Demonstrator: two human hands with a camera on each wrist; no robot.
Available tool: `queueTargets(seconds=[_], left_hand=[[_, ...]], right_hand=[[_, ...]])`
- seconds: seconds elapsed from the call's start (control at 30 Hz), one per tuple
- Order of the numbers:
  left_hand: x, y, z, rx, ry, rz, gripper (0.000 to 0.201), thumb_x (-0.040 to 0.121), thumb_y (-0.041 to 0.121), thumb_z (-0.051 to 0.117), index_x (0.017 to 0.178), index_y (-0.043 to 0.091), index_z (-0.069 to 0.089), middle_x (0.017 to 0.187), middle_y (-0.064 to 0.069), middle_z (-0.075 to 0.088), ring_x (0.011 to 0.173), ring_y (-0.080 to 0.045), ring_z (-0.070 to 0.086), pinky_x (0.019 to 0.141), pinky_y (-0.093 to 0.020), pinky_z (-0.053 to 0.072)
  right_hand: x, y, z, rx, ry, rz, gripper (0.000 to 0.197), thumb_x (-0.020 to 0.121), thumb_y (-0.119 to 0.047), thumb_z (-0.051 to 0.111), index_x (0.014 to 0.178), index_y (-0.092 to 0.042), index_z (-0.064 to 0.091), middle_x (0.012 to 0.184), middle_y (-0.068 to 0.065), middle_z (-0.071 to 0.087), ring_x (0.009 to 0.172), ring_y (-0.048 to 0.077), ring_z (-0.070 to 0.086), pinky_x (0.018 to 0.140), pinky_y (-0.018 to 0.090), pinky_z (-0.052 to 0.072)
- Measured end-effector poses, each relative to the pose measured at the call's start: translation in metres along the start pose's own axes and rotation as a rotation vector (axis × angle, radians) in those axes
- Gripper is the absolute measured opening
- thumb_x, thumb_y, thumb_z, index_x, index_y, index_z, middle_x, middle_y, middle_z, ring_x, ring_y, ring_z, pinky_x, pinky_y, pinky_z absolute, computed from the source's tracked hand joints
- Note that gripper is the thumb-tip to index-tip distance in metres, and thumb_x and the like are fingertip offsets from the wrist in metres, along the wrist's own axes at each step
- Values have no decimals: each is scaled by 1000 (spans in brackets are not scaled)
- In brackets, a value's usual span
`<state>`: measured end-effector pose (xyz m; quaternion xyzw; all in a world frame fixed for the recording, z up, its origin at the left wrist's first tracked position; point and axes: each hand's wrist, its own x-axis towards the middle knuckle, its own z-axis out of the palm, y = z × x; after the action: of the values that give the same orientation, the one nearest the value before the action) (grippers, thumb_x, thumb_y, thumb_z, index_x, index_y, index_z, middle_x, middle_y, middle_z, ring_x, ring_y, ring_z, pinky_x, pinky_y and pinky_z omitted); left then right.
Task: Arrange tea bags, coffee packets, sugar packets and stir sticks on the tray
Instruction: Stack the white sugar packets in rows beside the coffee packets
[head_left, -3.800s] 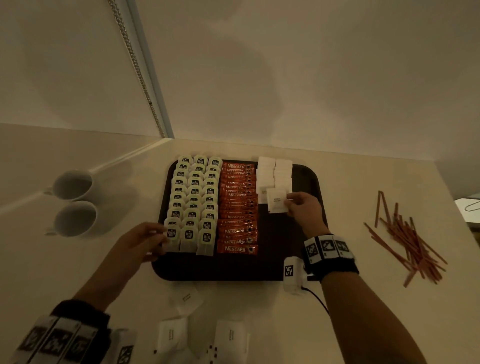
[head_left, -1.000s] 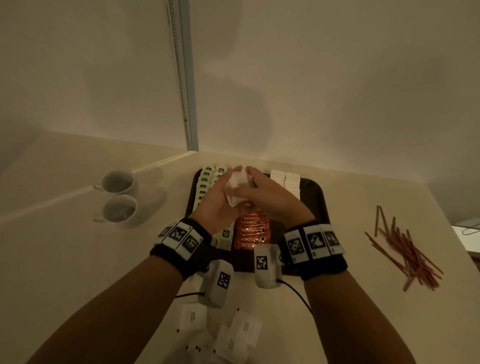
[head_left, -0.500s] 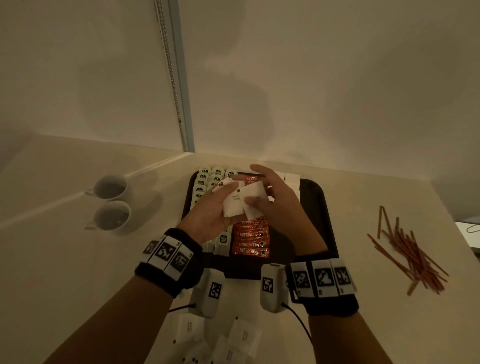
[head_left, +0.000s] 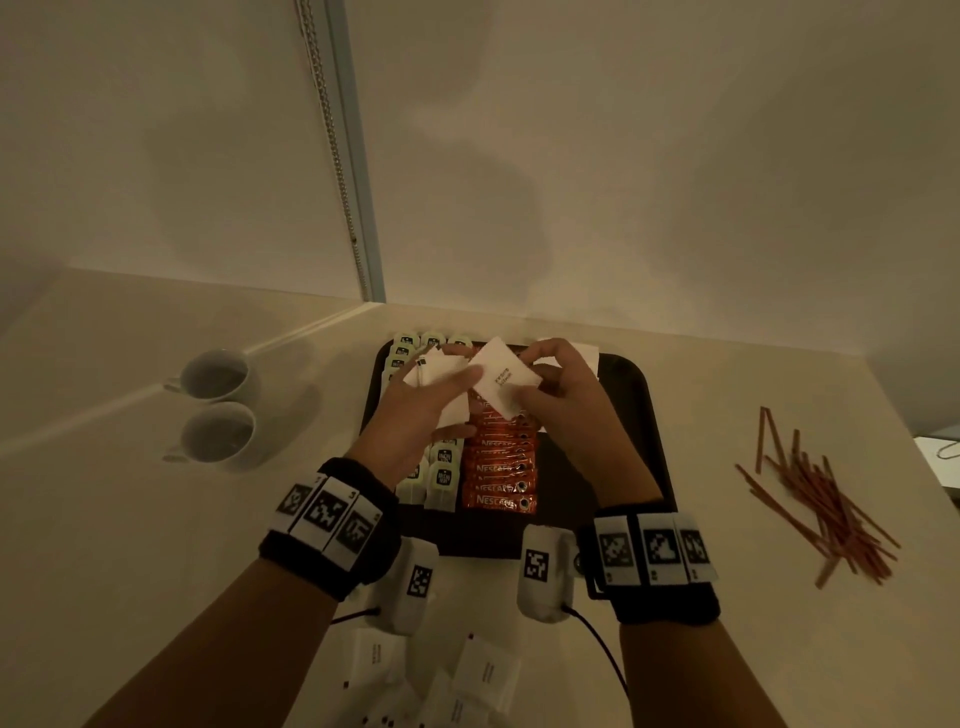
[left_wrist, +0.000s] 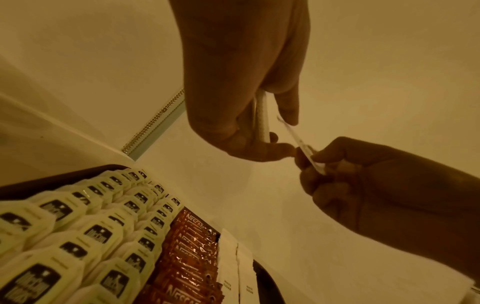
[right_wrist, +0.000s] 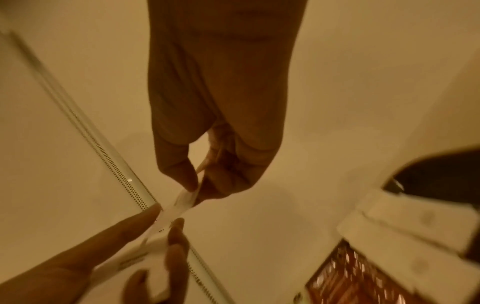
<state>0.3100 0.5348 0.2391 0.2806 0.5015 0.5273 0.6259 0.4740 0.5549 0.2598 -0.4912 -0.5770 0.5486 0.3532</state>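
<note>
Both hands hover over the dark tray (head_left: 655, 415). My left hand (head_left: 423, 410) grips a small stack of white sugar packets (head_left: 441, 371); the left wrist view shows the stack (left_wrist: 261, 121) edge-on between thumb and fingers. My right hand (head_left: 563, 410) pinches a single sugar packet (head_left: 501, 382) and holds it against the stack; the right wrist view shows it (right_wrist: 182, 203) between both hands. On the tray lie rows of tea bags (head_left: 444, 475), orange coffee packets (head_left: 501, 486) and, at the back, white sugar packets (left_wrist: 233, 277). Red stir sticks (head_left: 826, 501) lie in a loose heap on the counter.
Two white cups (head_left: 218, 376) stand left of the tray. More loose sugar packets (head_left: 488, 673) lie on the counter at the near edge, under my forearms. A wall and a window frame with a bead chain (head_left: 340, 171) close the back.
Since the earliest frame, my left hand has left the tea bags and now holds a stack of sugar packets. In the last half second my right hand has drawn one packet rightward off the stack.
</note>
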Motion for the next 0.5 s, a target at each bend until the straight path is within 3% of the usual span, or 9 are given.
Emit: queueTargets(seconds=[0.03,0.1,0.2,0.33,0.4,0.5], left_hand=[[-1,0,0,11,-12,-10,26,83,15,70,108,23,65,85,6,72,71,-8,69,57,-30,57],[-1,1,-1,39,-51,-33,35,82,13,71,114,20,63,92,4,72,77,-9,70,57,-29,55],[-2,0,2,88,-112,-69,32,81,9,71,108,23,63,89,5,72,79,-10,70,57,-27,54],[-6,-5,6,98,-119,-69,38,80,5,71,113,22,62,101,-2,70,90,-18,69,61,-30,55],[-6,-8,8,18,-64,-43,37,81,4,70,113,21,62,106,-5,68,89,-19,69,61,-30,56],[-6,-10,10,-28,-48,-24,31,81,7,69,107,24,63,105,-3,69,90,-19,69,61,-31,56]], right_hand=[[1,-1,-2,-55,9,-35,23,86,-3,58,96,-23,53,104,0,64,90,16,66,71,35,60],[2,-6,-6,-163,14,-120,25,88,-3,54,91,-27,58,98,-11,61,86,1,61,71,21,57],[2,-11,-8,-278,-7,-184,28,89,-1,49,94,-23,67,91,-19,58,81,-13,55,64,8,49],[6,-8,-8,-295,70,-225,26,89,-12,59,111,-26,61,93,-20,61,85,-10,59,71,8,49],[7,-3,-8,-221,91,-175,25,86,-22,64,110,-26,58,97,-12,65,90,-1,62,75,16,53],[5,4,-6,-165,70,-81,16,89,-24,60,105,-19,61,94,0,67,83,8,66,66,19,56]])
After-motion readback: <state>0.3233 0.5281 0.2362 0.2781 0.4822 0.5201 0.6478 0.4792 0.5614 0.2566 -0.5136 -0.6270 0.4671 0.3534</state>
